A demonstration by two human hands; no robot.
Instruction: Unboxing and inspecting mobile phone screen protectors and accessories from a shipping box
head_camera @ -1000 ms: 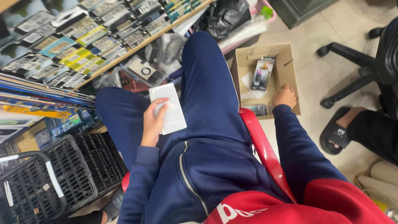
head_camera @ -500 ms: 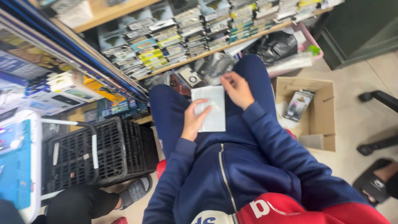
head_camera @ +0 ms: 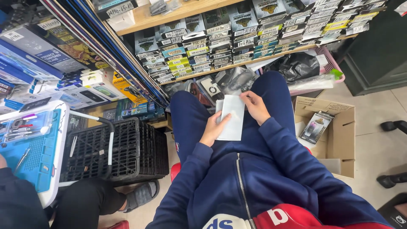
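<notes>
I sit on a red chair in a blue tracksuit, with a flat white packet (head_camera: 232, 119) held over my lap. My left hand (head_camera: 214, 130) grips the packet along its left edge from below. My right hand (head_camera: 255, 105) pinches the packet's upper right corner. Both hands touch the same packet, which stands roughly upright between my knees. A second thin white sheet edge shows behind its left side.
A wooden shelf (head_camera: 237, 63) of stacked small packaged goods runs ahead. A cardboard box (head_camera: 339, 131) with a boxed item stands on the floor at right. A black plastic crate (head_camera: 127, 148) is at left, beside another person's leg and sandal (head_camera: 142, 195). A blue work mat (head_camera: 29, 157) is far left.
My right hand left the cardboard box and came to the packet. The view swung left and up, so the shelf and crate show more.
</notes>
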